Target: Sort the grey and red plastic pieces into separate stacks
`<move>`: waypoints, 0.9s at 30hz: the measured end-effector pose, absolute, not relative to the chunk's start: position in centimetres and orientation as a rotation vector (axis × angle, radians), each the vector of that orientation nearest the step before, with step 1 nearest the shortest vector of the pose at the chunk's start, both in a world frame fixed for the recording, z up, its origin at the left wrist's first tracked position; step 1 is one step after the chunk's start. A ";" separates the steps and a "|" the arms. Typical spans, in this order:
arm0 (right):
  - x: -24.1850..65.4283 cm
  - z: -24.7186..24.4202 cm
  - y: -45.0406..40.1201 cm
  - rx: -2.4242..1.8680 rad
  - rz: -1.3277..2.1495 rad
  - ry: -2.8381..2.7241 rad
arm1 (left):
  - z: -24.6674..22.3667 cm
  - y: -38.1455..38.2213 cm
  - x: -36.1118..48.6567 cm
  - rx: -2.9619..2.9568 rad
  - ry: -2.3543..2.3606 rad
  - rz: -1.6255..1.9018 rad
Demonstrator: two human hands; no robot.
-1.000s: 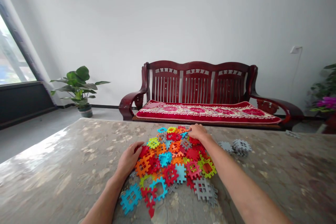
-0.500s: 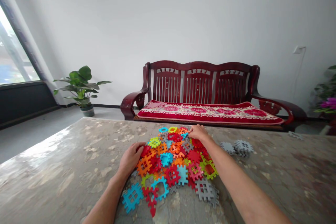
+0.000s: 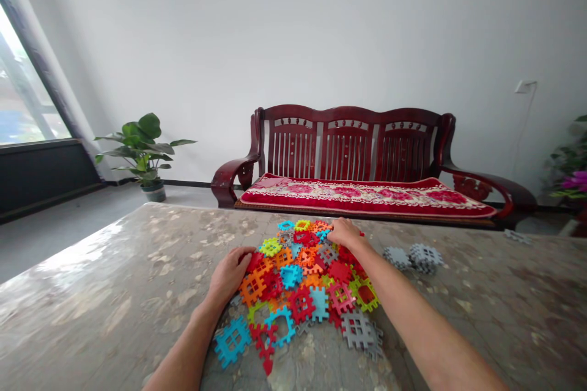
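A heap of flat, notched plastic building pieces [image 3: 291, 277] in red, orange, blue, lime and grey lies on the table. My left hand [image 3: 232, 270] rests at the heap's left edge, thumb and fingers apart, next to a red piece [image 3: 254, 261]. At the far right of the heap is my right hand [image 3: 345, 233], fingers bent down by a small blue piece [image 3: 323, 235]. A red bit [image 3: 362, 233] shows past its outer side. What lies under that palm is hidden. Nearest me are a blue window-shaped piece [image 3: 233, 341] and a red pointed piece [image 3: 265, 347].
Grey notched pieces [image 3: 424, 256] are stacked right of my right forearm, and another grey piece [image 3: 516, 236] lies near the far right edge. A patterned cover lies over the table [image 3: 151, 281]. Beyond stand a dark red wooden bench [image 3: 346, 153] and a potted plant [image 3: 144, 140].
The red bit now shows on the outer side of my right hand, which has shifted slightly. My left hand and the heap look much the same.
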State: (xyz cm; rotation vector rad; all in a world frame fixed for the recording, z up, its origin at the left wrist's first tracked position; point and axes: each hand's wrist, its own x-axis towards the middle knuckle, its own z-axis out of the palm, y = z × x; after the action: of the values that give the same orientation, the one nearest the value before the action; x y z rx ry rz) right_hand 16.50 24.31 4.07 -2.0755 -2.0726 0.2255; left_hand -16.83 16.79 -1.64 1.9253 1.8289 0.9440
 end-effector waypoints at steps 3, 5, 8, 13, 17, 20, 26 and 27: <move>16.8 4.3 24.3 -2.028 0.268 -2.016 | -1.7 16.8 -16.8 1.925 1.833 0.953; 17.1 4.4 24.2 -1.974 0.309 -1.987 | -1.8 16.8 -16.8 1.917 1.836 0.970; 17.4 4.9 23.9 -1.863 0.386 -1.946 | -1.8 16.7 -16.7 1.914 1.836 0.977; 18.6 6.6 22.5 -1.711 0.565 -1.793 | -1.5 16.6 -16.7 1.934 1.834 0.964; 20.9 8.3 19.6 -1.665 0.770 -1.689 | -1.5 16.7 -16.8 1.942 1.823 0.960; 23.2 8.8 16.6 -1.694 0.922 -1.650 | -1.7 16.9 -16.9 1.950 1.818 0.949; 27.1 7.5 12.8 -2.058 0.929 -1.791 | -2.0 17.2 -17.2 1.958 1.840 0.917; 27.5 7.3 12.6 -2.110 0.859 -1.825 | -2.1 17.2 -17.2 1.961 1.834 0.918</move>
State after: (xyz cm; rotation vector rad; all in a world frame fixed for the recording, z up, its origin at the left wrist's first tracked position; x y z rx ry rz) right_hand 27.46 12.57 7.26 -2.1102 -1.8254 0.8593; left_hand -17.23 17.25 -2.06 1.9614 1.8338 0.9185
